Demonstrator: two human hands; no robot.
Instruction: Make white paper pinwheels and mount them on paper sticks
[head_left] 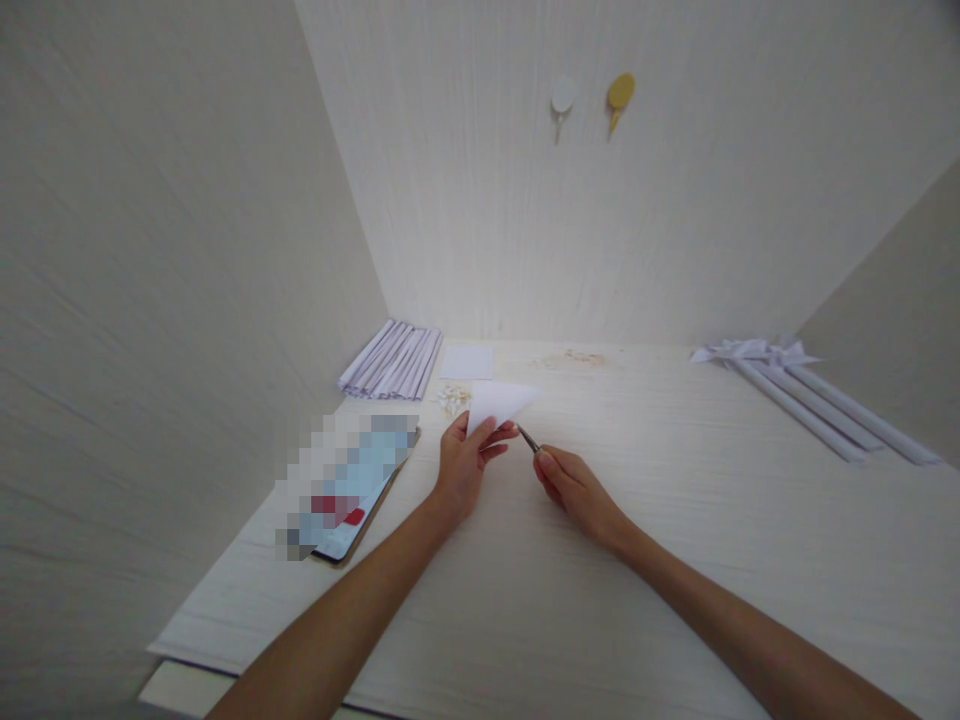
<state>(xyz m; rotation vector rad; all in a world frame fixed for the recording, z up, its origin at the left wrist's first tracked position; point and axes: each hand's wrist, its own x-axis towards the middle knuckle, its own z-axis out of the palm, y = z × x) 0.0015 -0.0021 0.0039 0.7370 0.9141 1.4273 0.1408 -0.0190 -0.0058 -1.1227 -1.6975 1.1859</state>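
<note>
Landmark: folded paper (pixel 501 402), held over the table (pixel 675 560) near mid-desk; left hand (pixel 466 466) just below-left of it and touching, right hand (pixel 571 486) below-right with a thin tool (pixel 528 439) whose tip is just beside its lower edge. Behind the paper a flat sheet (pixel 466 362), behind-left a stack of strips (pixel 391 360), just left a scatter of small bits (pixel 453 399). Tablet (pixel 352 490) lies left and nearer; rolled tubes (pixel 810 395) far right, two wall hooks (pixel 592 98) on the back wall above.

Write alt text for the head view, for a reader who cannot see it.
Over a pale wooden desk, the left hand pinches a folded white paper triangle while the right hand holds a thin metal tool at its corner. A stack of rolled paper strips lies far left, a tablet near left, finished paper sticks far right.
</note>
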